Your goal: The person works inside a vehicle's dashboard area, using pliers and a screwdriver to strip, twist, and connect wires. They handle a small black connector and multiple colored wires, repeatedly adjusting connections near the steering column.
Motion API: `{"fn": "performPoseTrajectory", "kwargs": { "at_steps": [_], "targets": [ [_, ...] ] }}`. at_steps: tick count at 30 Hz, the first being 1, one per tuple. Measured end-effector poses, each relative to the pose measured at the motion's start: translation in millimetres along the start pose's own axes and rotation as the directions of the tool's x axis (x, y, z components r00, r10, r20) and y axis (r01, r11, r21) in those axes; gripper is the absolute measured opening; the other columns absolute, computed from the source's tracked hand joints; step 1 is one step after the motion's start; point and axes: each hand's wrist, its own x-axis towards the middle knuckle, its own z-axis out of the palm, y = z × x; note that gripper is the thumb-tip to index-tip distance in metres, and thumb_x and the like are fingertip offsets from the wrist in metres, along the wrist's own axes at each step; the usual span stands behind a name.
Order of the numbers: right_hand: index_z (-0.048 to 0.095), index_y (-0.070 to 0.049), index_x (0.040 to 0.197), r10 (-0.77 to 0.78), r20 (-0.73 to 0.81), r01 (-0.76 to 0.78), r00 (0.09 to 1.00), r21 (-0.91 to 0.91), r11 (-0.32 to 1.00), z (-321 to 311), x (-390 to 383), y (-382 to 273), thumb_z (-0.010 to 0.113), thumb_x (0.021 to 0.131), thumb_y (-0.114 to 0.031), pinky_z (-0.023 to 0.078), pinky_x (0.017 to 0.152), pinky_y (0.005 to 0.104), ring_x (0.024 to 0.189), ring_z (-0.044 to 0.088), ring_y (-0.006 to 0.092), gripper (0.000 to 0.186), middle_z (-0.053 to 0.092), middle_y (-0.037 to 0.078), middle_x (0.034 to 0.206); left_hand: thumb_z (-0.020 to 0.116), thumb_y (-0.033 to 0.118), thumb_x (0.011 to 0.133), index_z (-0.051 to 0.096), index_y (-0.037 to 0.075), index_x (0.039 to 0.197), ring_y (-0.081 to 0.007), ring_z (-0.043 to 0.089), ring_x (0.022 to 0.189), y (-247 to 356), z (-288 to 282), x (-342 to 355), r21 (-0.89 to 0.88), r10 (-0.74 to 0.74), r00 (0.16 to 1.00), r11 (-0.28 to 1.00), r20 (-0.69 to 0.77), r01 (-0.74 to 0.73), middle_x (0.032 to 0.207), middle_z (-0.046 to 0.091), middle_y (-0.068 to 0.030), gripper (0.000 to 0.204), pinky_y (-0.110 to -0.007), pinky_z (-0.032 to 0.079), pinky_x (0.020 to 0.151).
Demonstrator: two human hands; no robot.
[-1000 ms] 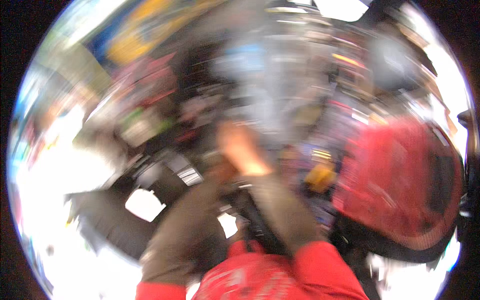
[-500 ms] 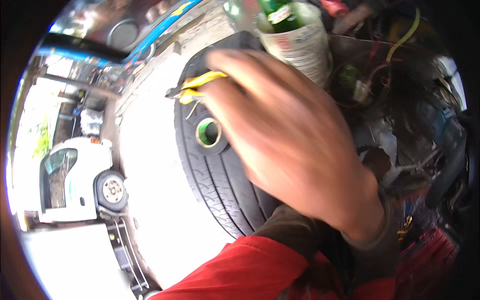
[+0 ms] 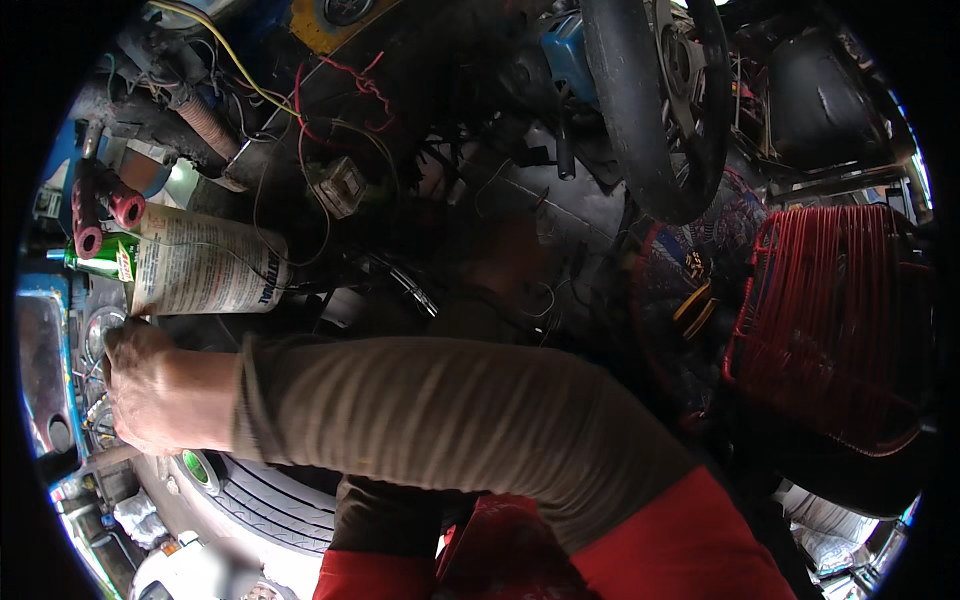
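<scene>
R hand [image 3: 140, 390] is far out L, fingers curled; grip's hidden, so can't tell if it's holding anything. Green-lined roll [image 3: 198, 468] sits on the tyre [image 3: 275, 505] nr that hand, whitish bucket [image 3: 205, 265] close by too. L hand's out of view, prob. behind R sleeve [image 3: 430, 400].

Right hand [image 3: 150, 390], between 8 and 9 o'clock: fingertips concealed, so any grip cannot be determined. Left hand: hidden, the left sleeve [image 3: 385, 520] passing from view beneath the right forearm [image 3: 430, 400] near 7. Tyre [image 3: 275, 505], between 7 and 8: partly covered by that forearm. Green bottle [image 3: 108, 260], at 9: lower portion inside the pale bucket [image 3: 205, 260]. White vehicle [image 3: 165, 578], between 7 and 8: partly blurred, cropped below. Steering wheel [image 3: 632, 110], at 1: cropped above.
</scene>
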Motion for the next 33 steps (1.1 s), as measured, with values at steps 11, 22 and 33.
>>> {"fn": "performPoseTrajectory", "kwargs": {
  "at_steps": [11, 22, 33],
  "targets": [
    [0.062, -0.002, 0.130, 0.834, 0.251, -0.479, 0.491, 0.878, 0.018, -39.5, -336.4, -51.1, 0.077, 0.092, -0.041, 0.050, 0.093, 0.0381, 0.107, 0.064, 0.0250, 0.057, 0.065, 0.016, 0.114, 0.068, 0.032, 0.083, 0.079, 0.005, 0.101, -0.0423, 0.070, 0.099, -21.9, -2.1, 15.6, -0.160, -0.049, 0.979, 0.987, -0.198, 0.017, 0.102, 0.074, -0.0233, 0.034, -0.050, 0.055, 0.088],
    [0.066, 0.000, 0.120, 0.951, 0.264, -0.696, -0.158, 0.653, -0.297, 100.1, -458.9, 49.8, 0.065, 0.099, -0.045, 0.051, 0.086, 0.0441, 0.096, 0.070, 0.0387, 0.049, 0.072, 0.025, 0.100, 0.069, 0.030, 0.088, 0.079, 0.003, 0.101, -0.0416, 0.071, 0.097, -16.8, -22.2, 20.7, -0.168, -0.014, 0.983, 0.986, -0.182, -0.017, 0.099, 0.075, -0.0226, 0.032, -0.047, 0.055, 0.087],
    [0.065, -0.003, 0.107, 0.983, 0.123, -0.622, -0.138, 0.761, -0.183, 101.3, -465.6, 48.4, 0.069, 0.101, -0.031, 0.045, 0.062, 0.0324, 0.071, 0.055, 0.0105, 0.029, 0.059, 0.000, 0.076, 0.070, 0.031, 0.089, 0.078, 0.000, 0.100, -0.0406, 0.073, 0.093, -16.5, -13.1, 30.0, -0.174, 0.032, 0.992, 0.983, -0.126, -0.054, 0.095, 0.075, -0.0237, 0.034, -0.048, 0.054, 0.085]
  ]
}}
